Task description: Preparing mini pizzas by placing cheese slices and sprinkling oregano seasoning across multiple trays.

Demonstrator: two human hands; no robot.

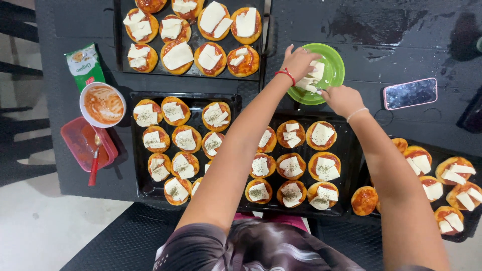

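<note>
Cheese slices (310, 80), pale, stacked in green plate (335, 64), both hands reaching.

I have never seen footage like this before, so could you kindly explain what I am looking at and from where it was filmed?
One picture, from a camera on a person's head, looking down at their own bare arms. Both hands reach into a green plate of white cheese pieces: the left hand and the right hand each touch the cheese. On the dark table lie black trays of small pizzas with sauce and cheese, some sprinkled with herbs. At the left stand a sauce bowl, a red tub with a spoon and a green packet; a phone lies at the right.
</note>
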